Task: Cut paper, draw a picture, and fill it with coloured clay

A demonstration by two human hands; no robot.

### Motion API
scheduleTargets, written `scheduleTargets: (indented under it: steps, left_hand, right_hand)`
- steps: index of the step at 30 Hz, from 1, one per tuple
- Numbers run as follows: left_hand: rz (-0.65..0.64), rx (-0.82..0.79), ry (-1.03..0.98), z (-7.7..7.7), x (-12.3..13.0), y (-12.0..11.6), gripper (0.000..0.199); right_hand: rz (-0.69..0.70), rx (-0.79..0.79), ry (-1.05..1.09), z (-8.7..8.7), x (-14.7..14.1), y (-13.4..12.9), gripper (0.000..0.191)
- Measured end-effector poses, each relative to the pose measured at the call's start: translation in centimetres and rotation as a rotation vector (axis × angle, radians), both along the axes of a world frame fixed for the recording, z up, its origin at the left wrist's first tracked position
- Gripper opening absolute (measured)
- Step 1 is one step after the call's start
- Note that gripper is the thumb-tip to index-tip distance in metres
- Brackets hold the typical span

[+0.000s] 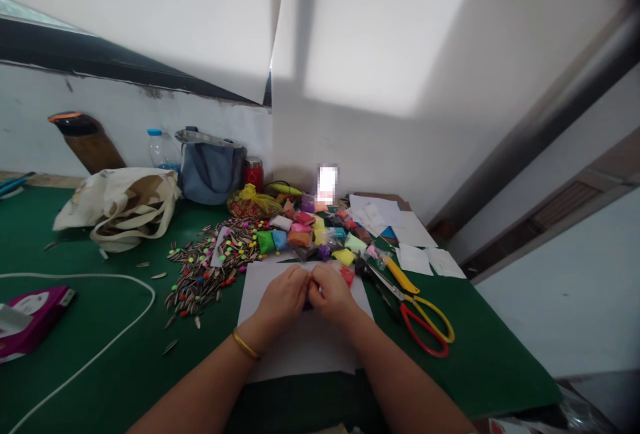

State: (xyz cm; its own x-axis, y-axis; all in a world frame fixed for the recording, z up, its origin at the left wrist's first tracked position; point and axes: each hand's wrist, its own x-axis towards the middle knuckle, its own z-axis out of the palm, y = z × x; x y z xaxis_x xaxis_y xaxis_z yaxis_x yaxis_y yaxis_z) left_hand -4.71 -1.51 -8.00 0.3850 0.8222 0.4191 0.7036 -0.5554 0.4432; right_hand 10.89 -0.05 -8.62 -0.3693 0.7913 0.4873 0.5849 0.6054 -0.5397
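My left hand [284,295] and my right hand [331,293] meet over white paper [285,354] on the green table. Both have their fingers bent and pressed together at the fingertips. A small dark purple bit shows between and below them, but what they hold is mostly hidden. A gold bracelet [246,345] circles my left wrist. Just beyond my right hand lies a red packet [347,275]. Coloured clay packets, among them a green one [265,242] and an orange one [299,239], lie behind the paper.
Striped seeds with coloured beads [200,281] spread left of the paper. Scissors [425,327] and a yellow cutter [401,275] lie at right. Behind stand a blue bag [213,171], a red jar [254,173] and a bottle [163,151]. A white cable [115,337] curves at left.
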Motion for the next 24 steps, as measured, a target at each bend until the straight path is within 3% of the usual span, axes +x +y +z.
scheduleTargets:
  steps: [9, 15, 24]
  left_hand:
    - [-0.039, -0.090, -0.112, 0.1, -0.2, 0.1, 0.026]
    - [-0.019, -0.043, -0.054, 0.6, -0.2, -0.2, 0.025]
    - [-0.009, -0.083, -0.061, 0.2, -0.6, 0.2, 0.023]
  right_hand:
    - [0.077, -0.156, 0.128, 0.5, 0.3, -0.1, 0.014]
    - [0.085, -0.173, 0.132, 1.1, 0.6, -0.4, 0.018]
    - [0.162, -0.216, 0.112, 0.4, 0.9, 0.1, 0.023]
